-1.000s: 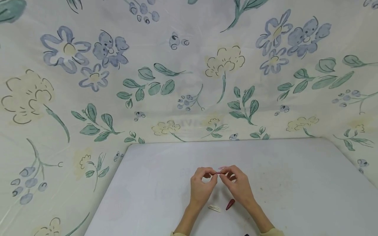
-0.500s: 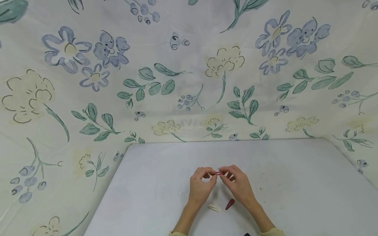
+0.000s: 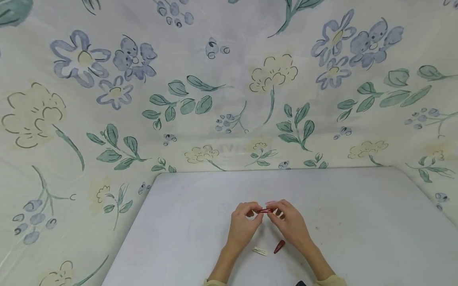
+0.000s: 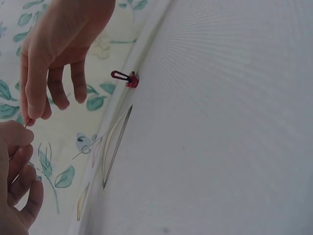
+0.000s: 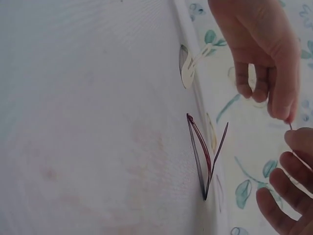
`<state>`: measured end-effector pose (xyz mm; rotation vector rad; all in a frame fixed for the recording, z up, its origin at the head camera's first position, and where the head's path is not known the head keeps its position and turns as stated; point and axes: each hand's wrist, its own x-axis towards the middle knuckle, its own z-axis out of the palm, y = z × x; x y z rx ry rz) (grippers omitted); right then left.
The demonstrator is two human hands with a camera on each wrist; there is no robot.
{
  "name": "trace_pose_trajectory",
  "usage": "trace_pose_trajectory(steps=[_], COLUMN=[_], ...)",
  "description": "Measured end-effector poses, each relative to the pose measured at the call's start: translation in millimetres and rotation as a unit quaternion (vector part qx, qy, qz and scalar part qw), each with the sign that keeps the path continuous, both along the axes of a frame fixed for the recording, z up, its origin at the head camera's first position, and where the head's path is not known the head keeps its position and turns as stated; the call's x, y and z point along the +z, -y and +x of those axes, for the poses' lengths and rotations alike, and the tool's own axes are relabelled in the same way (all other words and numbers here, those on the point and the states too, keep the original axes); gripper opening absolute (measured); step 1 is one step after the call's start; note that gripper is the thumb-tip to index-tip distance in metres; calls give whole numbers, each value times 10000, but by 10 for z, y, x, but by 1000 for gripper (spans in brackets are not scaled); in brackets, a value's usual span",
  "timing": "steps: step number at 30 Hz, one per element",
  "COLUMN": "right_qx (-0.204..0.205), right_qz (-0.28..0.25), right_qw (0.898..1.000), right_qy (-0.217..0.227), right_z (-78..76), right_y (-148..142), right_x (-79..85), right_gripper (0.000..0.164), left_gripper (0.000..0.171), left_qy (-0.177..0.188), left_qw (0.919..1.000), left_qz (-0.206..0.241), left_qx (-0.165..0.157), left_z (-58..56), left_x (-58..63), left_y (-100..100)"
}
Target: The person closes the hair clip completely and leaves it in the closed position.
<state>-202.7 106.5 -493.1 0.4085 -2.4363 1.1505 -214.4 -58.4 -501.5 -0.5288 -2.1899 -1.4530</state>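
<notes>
In the head view my left hand (image 3: 244, 225) and right hand (image 3: 290, 223) meet fingertip to fingertip above the table. Between them, each pinches an end of a small dark red snap hair clip (image 3: 266, 211); whether it is snapped or unsnapped I cannot tell. Fingertips hide most of it in the left wrist view, where only a sliver of the hair clip (image 4: 28, 123) shows. Below the hands lie a cream snap hair clip (image 3: 259, 251) and another dark red hair clip (image 3: 279, 246). The right wrist view shows this second red clip (image 5: 201, 142) spread open.
The white table (image 3: 186, 222) stretches out on both sides of the hands. Behind it hangs a floral-patterned sheet (image 3: 232, 95). Part of a dark object (image 3: 301, 283) shows at the bottom edge, beside the right forearm.
The pinched red clip looked like a thin strip a second ago; it now shows a broader face with pale lines. Both hands have stayed almost in place. The clips on the table lie unmoved.
</notes>
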Motion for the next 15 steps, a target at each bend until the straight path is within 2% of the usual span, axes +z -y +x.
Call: trace_pose_trajectory(steps=[7,11,15], right_qx=[-8,-36,-86], right_qz=[148,401,723], right_qw=[9997,9989,9970], right_qy=[168,248,246], right_z=[-32,-53,-97], right_y=[-23,-55,-101], right_x=[28,45,68], right_gripper=[29,29,28], left_gripper=[13,11,8], left_qy=[148,216,365], left_qw=[9997,9982,9929], left_qz=[-186,-556,-1117], left_qx=[66,99,207], left_z=[-8,-35,-85], left_x=[42,74,136], left_y=[3,-4,-21])
